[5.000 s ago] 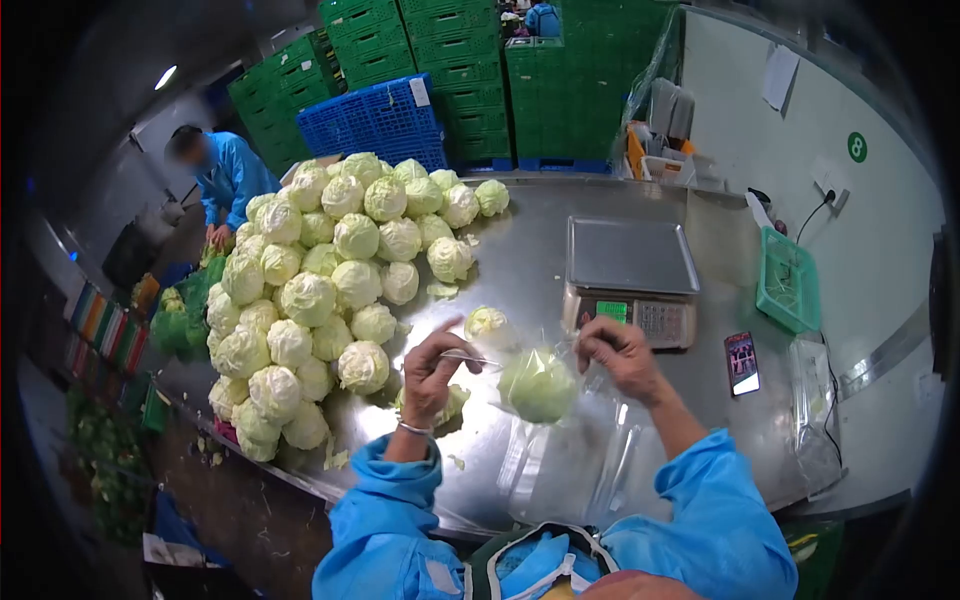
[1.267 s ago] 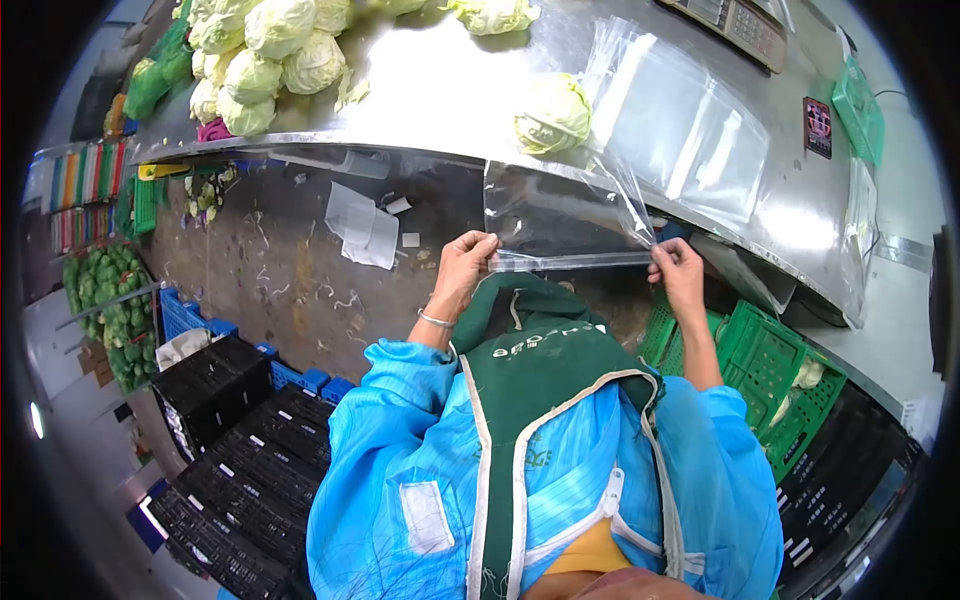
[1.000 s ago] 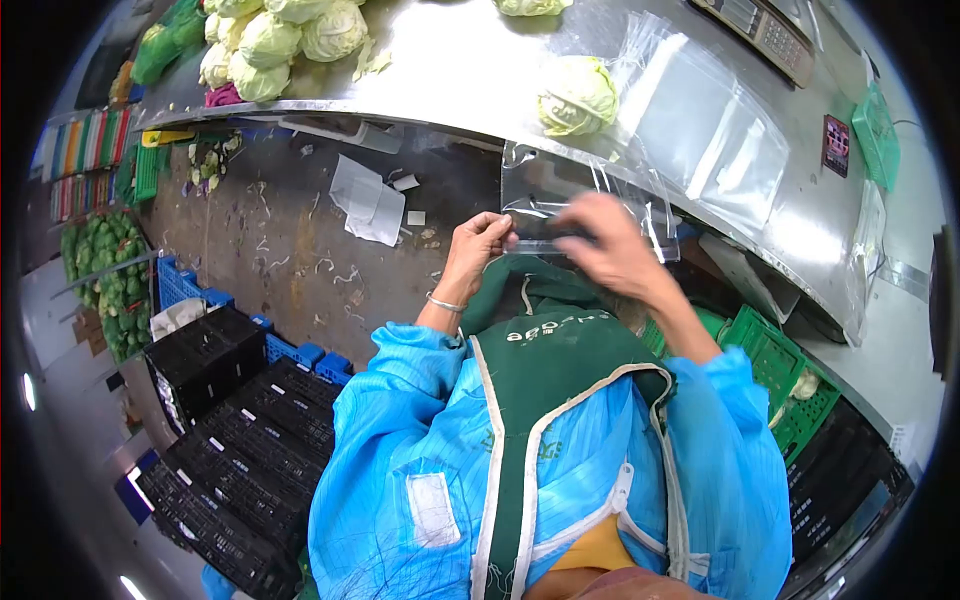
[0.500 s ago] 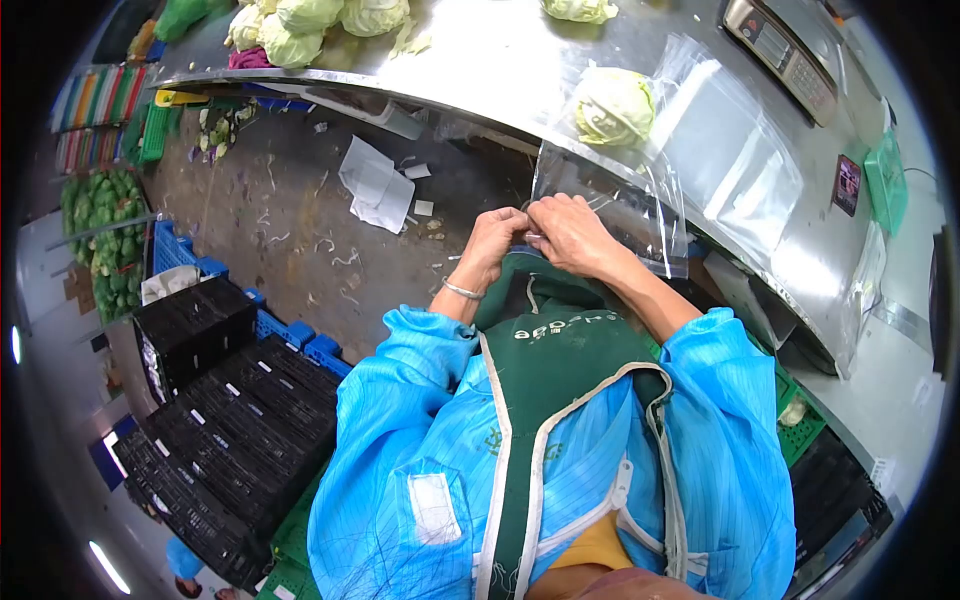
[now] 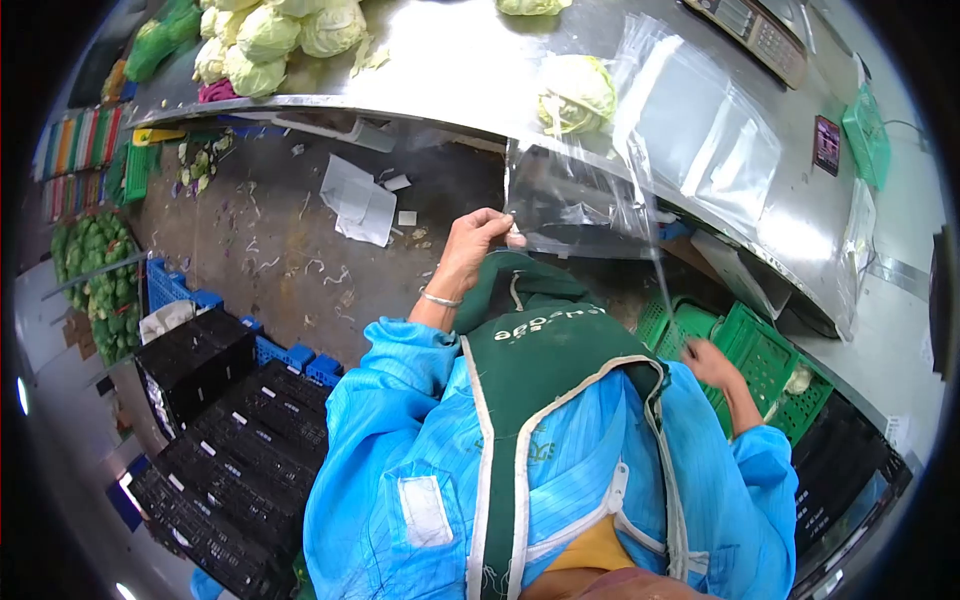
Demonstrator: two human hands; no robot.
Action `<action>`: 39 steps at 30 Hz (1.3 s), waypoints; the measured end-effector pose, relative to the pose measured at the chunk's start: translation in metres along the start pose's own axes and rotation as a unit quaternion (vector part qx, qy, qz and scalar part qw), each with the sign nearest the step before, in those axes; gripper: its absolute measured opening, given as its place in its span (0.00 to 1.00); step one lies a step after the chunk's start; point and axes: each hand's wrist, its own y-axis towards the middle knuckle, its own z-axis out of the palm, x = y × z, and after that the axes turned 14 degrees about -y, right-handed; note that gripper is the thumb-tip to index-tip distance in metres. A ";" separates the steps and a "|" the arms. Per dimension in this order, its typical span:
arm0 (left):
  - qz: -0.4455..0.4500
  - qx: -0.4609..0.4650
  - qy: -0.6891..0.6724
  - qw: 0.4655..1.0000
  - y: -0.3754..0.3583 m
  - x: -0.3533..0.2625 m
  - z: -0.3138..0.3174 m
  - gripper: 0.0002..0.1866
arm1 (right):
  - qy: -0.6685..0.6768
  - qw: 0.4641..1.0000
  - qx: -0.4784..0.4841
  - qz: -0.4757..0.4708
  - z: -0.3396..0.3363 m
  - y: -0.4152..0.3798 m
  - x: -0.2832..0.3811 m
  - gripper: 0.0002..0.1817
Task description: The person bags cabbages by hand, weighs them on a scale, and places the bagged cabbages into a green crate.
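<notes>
My left hand (image 5: 476, 252) is closed, with thumb and forefinger pinched on the near left corner of a clear plastic bag (image 5: 580, 205) that hangs over the table edge. Out to the right, above green crates, my right hand (image 5: 712, 365) has its fingers curled. A thin clear strand (image 5: 661, 275) runs from the bag's right side down towards it; what these fingers hold is too small to make out. Beyond the bag, a pale green cabbage (image 5: 577, 93) sits on the metal table (image 5: 440, 65), beside a stack of flat clear bags (image 5: 700, 125).
More cabbages (image 5: 268, 35) are piled at the table's far left. A scale (image 5: 750, 30), a phone (image 5: 826, 145) and a green basket (image 5: 866, 135) are at the right. Green crates (image 5: 750, 355) stand below the table, black crates (image 5: 235, 450) at lower left. Scraps litter the floor.
My right hand has parted from my left and moved right and down, over the green crates. The plastic is now stretched between them. The view has shifted slightly.
</notes>
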 end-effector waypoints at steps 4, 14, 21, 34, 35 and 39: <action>0.005 0.025 0.022 0.999 -0.005 -0.002 -0.001 0.05 | 0.025 0.998 0.009 0.051 0.046 -0.010 -0.127 0.13; 0.024 0.020 0.125 0.992 -0.001 -0.003 -0.003 0.08 | 0.564 0.809 0.016 -0.167 -0.036 0.106 0.134 0.41; 0.048 0.009 0.135 0.990 0.002 -0.006 -0.001 0.07 | 0.575 0.814 0.001 -0.083 -0.051 0.058 0.145 0.16; 0.036 0.052 0.071 0.995 0.006 -0.022 -0.020 0.03 | 0.454 0.858 -0.236 -0.043 -0.092 0.063 0.067 0.20; 0.041 0.055 0.076 0.995 0.008 -0.022 -0.020 0.03 | 0.486 0.845 -0.222 -0.042 -0.110 0.081 0.084 0.20; 0.048 0.052 0.091 0.993 0.004 -0.021 -0.011 0.03 | 0.445 0.869 -0.214 -0.048 -0.152 0.136 0.136 0.16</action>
